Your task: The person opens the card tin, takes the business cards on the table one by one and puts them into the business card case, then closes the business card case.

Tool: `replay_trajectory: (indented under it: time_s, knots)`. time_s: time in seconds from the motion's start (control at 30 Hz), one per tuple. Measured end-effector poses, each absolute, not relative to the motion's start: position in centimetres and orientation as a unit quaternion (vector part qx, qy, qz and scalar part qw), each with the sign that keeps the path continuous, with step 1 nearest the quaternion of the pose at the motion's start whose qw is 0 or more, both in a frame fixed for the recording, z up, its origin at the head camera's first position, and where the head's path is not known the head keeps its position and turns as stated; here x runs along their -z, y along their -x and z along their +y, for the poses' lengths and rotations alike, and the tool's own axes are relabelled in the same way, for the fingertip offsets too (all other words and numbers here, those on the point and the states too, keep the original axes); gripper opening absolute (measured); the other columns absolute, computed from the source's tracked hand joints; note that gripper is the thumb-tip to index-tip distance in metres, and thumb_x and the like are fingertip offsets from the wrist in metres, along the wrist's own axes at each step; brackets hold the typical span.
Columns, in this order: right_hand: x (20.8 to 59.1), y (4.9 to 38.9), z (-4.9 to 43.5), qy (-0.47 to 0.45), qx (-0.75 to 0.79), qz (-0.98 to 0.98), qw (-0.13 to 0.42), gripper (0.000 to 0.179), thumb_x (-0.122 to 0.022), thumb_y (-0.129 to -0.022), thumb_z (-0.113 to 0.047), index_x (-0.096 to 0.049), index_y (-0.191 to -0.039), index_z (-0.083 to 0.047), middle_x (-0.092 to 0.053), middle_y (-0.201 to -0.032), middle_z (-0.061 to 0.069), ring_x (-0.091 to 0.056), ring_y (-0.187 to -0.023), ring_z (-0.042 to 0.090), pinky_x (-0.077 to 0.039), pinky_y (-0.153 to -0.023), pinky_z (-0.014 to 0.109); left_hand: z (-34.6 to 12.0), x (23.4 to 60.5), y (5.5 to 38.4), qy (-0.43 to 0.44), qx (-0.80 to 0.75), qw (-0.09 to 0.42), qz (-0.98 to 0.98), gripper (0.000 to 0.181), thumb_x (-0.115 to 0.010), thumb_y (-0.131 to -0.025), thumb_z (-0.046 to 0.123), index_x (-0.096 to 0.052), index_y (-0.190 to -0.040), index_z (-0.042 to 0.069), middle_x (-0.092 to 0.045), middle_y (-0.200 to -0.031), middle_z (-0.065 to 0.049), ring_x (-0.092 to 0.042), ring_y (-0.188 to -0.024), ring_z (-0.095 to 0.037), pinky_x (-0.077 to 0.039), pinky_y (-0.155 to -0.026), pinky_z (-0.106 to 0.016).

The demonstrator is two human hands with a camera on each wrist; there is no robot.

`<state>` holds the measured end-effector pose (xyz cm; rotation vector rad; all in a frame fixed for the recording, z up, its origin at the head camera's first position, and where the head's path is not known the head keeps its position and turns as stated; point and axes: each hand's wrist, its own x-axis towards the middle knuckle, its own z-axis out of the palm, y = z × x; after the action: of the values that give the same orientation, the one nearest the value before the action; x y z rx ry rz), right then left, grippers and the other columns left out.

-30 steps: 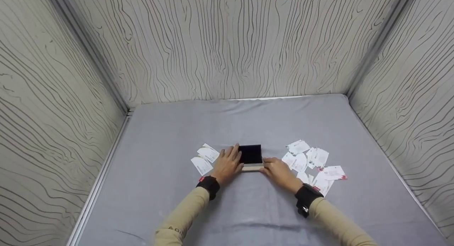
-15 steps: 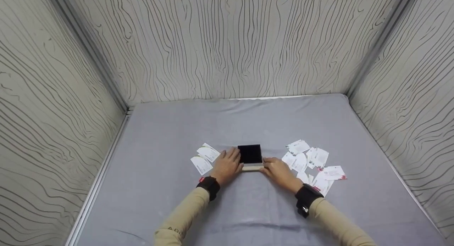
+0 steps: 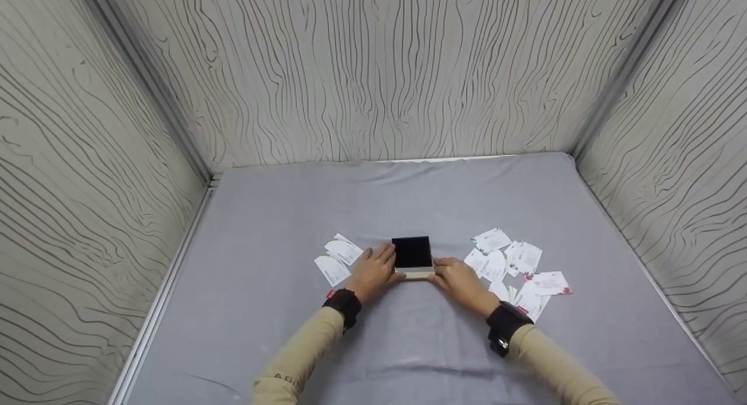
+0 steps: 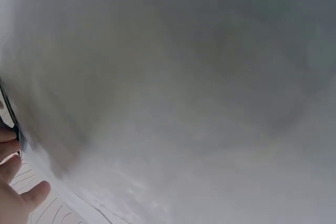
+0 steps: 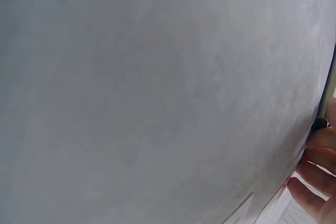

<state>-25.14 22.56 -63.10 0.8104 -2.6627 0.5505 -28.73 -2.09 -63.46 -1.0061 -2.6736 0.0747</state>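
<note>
A small box (image 3: 412,253), dark black on its upper face with a pale beige strip along the near edge, lies in the middle of the grey cloth. My left hand (image 3: 373,272) holds its left side, the thumb by the near left corner. At the right side, my right hand (image 3: 463,283) grips the near right corner between thumb and fingers. Only slivers of the box's edge and some fingers (image 4: 9,153) show in the left wrist view. Fingers (image 5: 315,174) likewise appear at the right border of the right wrist view.
Several white business cards (image 3: 493,266) lie loosely overlapped right of the box, some with red or green print. A few more cards (image 3: 332,269) lie left of my left hand. Wood-grain panels (image 3: 373,72) enclose the cloth-covered table (image 3: 280,218) on three sides.
My left fingers have drawn back from the box's far left corner and now lie lower along its side. The right hand and the cards look nearly unchanged.
</note>
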Motion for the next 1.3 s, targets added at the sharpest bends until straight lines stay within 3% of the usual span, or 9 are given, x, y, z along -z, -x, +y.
replay_trajectory:
  time_s: [0.3,0.47,0.7,0.83,1.03,1.3]
  knots:
    - [62.9,25.2,22.4,-0.278,-0.210,-0.927,0.137,0.021,-0.072,-0.089,-0.014,-0.073,-0.097,0.006,-0.067,-0.112,0.023,-0.064,-0.102,0.040,-0.050,-0.089,0.050,-2.3,63.5,28.7,0.358,-0.015,0.162,-0.919,0.062,-0.049,-0.099,0.052,-0.062,-0.131,0.001,-0.058,-0.138,-0.011,-0.051,-0.129,-0.022,-0.045,-0.099,-0.043]
    - [62.1,25.3,22.8,-0.302,-0.206,-0.927,0.089,0.020,-0.070,-0.089,-0.009,-0.072,-0.103,0.006,-0.065,-0.118,0.024,-0.062,-0.107,0.041,-0.049,-0.092,0.051,-2.2,63.6,28.8,0.357,0.010,0.151,-0.922,0.062,-0.051,-0.099,0.050,-0.061,-0.130,-0.002,-0.058,-0.136,-0.013,-0.053,-0.127,-0.024,-0.045,-0.099,-0.043]
    - [60.8,25.2,24.1,-0.308,-0.207,-0.928,0.023,0.035,-0.067,-0.092,-0.008,-0.064,-0.121,0.009,-0.059,-0.128,0.029,-0.056,-0.119,0.044,-0.042,-0.100,0.054,-1.8,63.8,28.9,0.354,0.017,0.131,-0.926,0.061,-0.052,-0.098,0.049,-0.061,-0.131,-0.002,-0.057,-0.137,-0.013,-0.052,-0.128,-0.024,-0.044,-0.100,-0.043]
    - [60.4,25.1,25.1,-0.319,-0.199,-0.925,0.054,0.030,-0.068,-0.089,-0.006,-0.066,-0.115,0.010,-0.063,-0.118,0.028,-0.060,-0.110,0.043,-0.046,-0.095,0.053,-1.7,63.6,28.9,0.353,0.022,0.123,-0.927,0.060,-0.052,-0.098,0.049,-0.062,-0.130,-0.001,-0.058,-0.137,-0.013,-0.052,-0.128,-0.024,-0.045,-0.100,-0.043]
    - [60.1,25.0,27.1,-0.336,-0.192,-0.917,0.101,0.019,-0.072,-0.085,-0.004,-0.069,-0.102,0.005,-0.065,-0.096,0.015,-0.064,-0.087,0.031,-0.053,-0.078,0.046,-1.8,63.6,28.8,0.353,0.032,0.125,-0.927,0.060,-0.053,-0.097,0.050,-0.063,-0.127,-0.001,-0.059,-0.134,-0.013,-0.054,-0.126,-0.023,-0.046,-0.098,-0.043]
    - [59.6,23.8,30.1,-0.314,-0.190,-0.927,0.082,0.018,-0.074,-0.082,-0.004,-0.069,-0.098,0.002,-0.062,-0.090,0.010,-0.062,-0.082,0.029,-0.052,-0.072,0.045,-1.9,63.2,28.6,0.353,0.048,0.120,-0.926,0.060,-0.054,-0.098,0.049,-0.062,-0.127,-0.003,-0.059,-0.134,-0.015,-0.055,-0.125,-0.025,-0.045,-0.099,-0.045]
